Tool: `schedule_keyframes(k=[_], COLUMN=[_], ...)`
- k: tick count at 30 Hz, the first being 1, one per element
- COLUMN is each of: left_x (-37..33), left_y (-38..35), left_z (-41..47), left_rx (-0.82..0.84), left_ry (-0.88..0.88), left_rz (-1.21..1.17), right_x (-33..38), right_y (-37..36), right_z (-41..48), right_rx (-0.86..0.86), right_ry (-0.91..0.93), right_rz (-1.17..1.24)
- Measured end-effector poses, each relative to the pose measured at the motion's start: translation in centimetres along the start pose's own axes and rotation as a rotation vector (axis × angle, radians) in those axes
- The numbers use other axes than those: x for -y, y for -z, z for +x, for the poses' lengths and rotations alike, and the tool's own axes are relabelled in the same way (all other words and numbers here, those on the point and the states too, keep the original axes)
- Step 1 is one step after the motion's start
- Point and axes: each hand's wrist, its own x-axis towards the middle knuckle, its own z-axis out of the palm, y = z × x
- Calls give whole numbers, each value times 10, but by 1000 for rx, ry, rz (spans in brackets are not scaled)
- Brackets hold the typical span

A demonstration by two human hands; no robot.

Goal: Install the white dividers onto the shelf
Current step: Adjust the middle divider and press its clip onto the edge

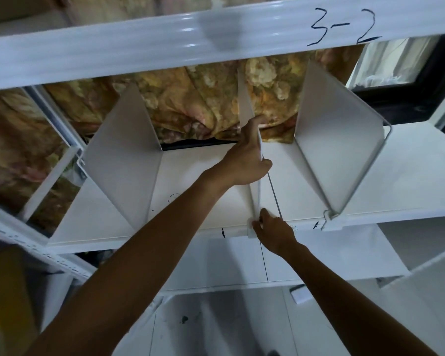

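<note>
My left hand [247, 160] grips the middle divider [246, 104], running six to twelve across the shelf [203, 201], while my right hand [272, 231] pinches its clip [250, 226] at six.

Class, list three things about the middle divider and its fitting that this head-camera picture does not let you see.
1. Head view: the front clip of the middle divider is covered by the right hand.
2. Its upper edge is partly hidden by the left hand.
3. Its rear attachment to the shelf cannot be made out; the divider stands edge-on.
</note>
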Motion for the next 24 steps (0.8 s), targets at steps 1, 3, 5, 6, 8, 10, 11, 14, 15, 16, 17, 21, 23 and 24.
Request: schedule_keyframes(k=[1, 3, 5, 6, 8, 10, 11, 14, 15, 16, 17, 21, 23, 24], left_x=[1, 2, 2, 2, 4, 8, 10, 16, 17, 18, 20, 23, 24, 24], left_y=[1, 3, 2, 1, 3, 8, 10, 13, 13, 13, 12, 12, 12, 12], left_z=[-1, -2, -2, -2, -1, -2, -3, -4, -5, -5, -5, -6, -7, -7], left_rx=[-7, -10, -7, -7, -14, -22, -28, -49, -53, -56, -57, -43, -52, -56], left_ry=[-3, -14, -31, -36, -42, -51, -58, -75, -82, -89, -95, -75, -84, -94], left_rz=[20, 52, 78, 88, 107, 115, 111, 90, 85, 87, 91, 121, 135, 139], right_x=[1, 2, 2, 2, 2, 2, 2, 3, 3, 2, 2, 5, 5, 5], right_y=[0, 0, -1, -2, -4, -5, -4, -5, -5, -5, -6, -4, -4, -4], right_z=[0, 1, 0, 0, 1, 3, 4, 5, 5, 4, 4, 3, 3, 4], right_rx=[2, 2, 0, 2, 3, 9, 11, -6, -15, -22, -22, -6, -4, -3], right_ry=[-10, -23, -25, -29, -42, -39, -37, -37, -40, -41, -40, -36, -31, -30], right_rz=[9, 25, 29, 26, 20, 11, 13, 26, 29, 30, 26, 19, 14, 14])
